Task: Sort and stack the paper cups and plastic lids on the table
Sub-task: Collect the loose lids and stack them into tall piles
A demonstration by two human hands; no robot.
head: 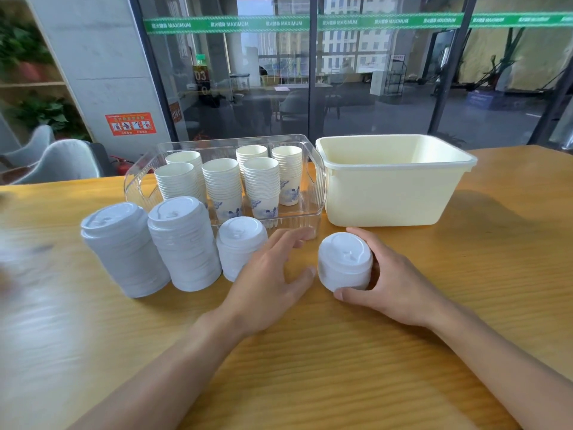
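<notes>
Yellow-grained wood forms the table [403, 352], seen from the single head view, its surface smooth and marked with fine wavy lines. At the far middle a clear plastic tray [313, 218] with ribbed walls and cut-out handles is set, and six stacks of paper cups [224, 184] are held upright inside it; the cups are white, with rolled rims and a blue print on the lowest ones. Just right of the tray, and touching or nearly touching it, a pale cream plastic tub [387, 193] with a thick lip is placed; nothing can be seen inside it.

Four stacks of white plastic lids are counted on the near side of the tray. The lids are round and domed, with a moulded sip hole on top. The tallest lid stack [124, 252] stands at the far left, a second tall stack [184, 246] just beside it, and a third, shorter stack [240, 249] to the right of that, partly hidden by the left hand [266, 280]. The fourth and shortest stack [344, 262] stands apart on the right, in front of the tub.

The left hand is held flat and relaxed over the table between the third and fourth stacks, fingers spread and straight, nothing held. The right hand [393, 283] is curved round the right side of the short stack, thumb at its near base and fingers behind it.
</notes>
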